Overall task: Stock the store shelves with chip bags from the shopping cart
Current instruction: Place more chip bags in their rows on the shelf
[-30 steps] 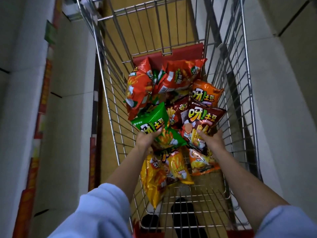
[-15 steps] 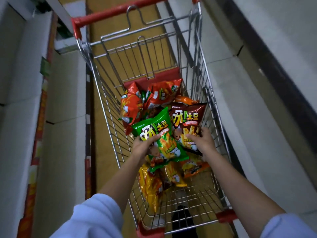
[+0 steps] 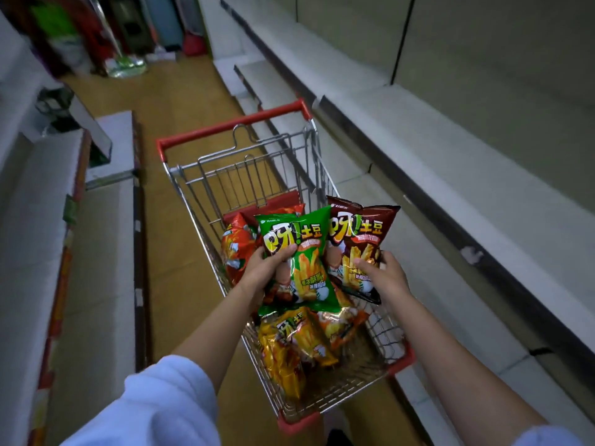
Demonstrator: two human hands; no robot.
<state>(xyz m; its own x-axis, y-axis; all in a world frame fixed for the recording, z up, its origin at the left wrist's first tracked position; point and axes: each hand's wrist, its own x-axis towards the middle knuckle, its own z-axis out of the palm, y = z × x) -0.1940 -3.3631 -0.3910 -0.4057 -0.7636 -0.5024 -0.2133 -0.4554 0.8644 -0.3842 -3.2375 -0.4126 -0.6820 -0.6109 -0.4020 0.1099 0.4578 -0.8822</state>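
Left grip [image 3: 262,272] clasps green chip bag [image 3: 301,252]; right grip [image 3: 384,273] clasps brown chip bag [image 3: 360,233], above cart [image 3: 231,122].

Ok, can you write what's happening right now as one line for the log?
left hand: grips green chip bag | right hand: grips brown chip bag | both above cart | shelves: unstocked

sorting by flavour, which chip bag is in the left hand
The green chip bag, gripped by the left hand. The right hand holds the dark brown bag; the red and yellow ones lie in the cart.
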